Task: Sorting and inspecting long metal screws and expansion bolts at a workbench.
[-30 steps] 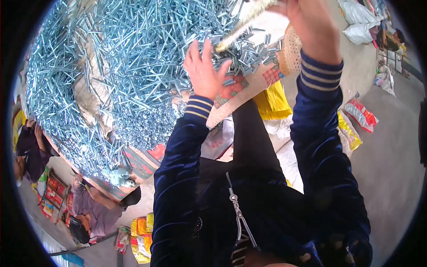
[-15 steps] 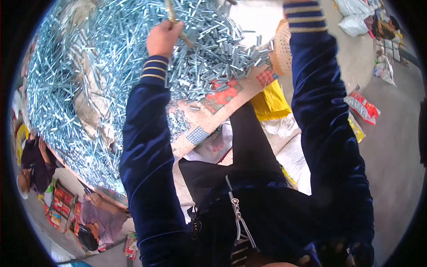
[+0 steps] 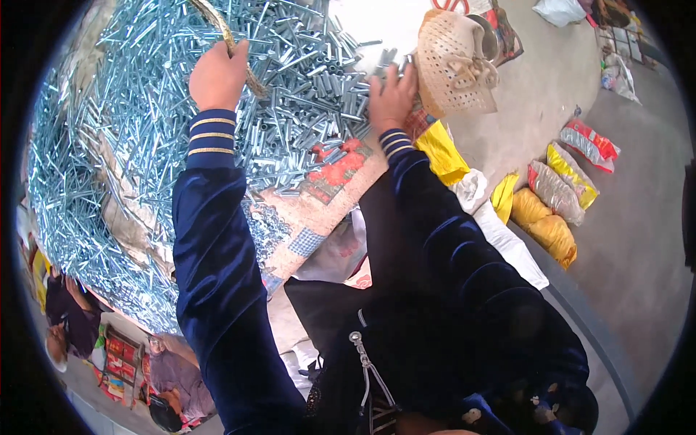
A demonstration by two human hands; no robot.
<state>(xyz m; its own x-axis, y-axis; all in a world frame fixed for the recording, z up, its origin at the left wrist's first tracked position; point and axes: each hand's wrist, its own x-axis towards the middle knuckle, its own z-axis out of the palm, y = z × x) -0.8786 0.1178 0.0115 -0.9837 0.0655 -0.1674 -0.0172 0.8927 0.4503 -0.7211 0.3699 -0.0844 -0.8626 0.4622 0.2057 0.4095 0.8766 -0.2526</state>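
Note:
A big heap of thin silvery metal rods and short metal tubes covers the table. My left hand is closed round a thin, curved brownish stick, whose lower end shows past my fingers above the tubes. Its upper end runs out of the picture. At the heap's right edge, my right hand lies with fingers apart, its fingertips against a few loose tubes. Beneath both forearms, a patterned cloth covers the table's near edge.
A woven straw hat rests right of my right hand. Yellow packaging hangs by the table edge. Several filled bags, including an orange one, lie on the floor at right. Two other people, one in purple, sit at the lower left.
My right hand has come down from the top right onto the tubes at the heap's edge. My left hand has shifted left with the stick. The straw hat is now more fully in view.

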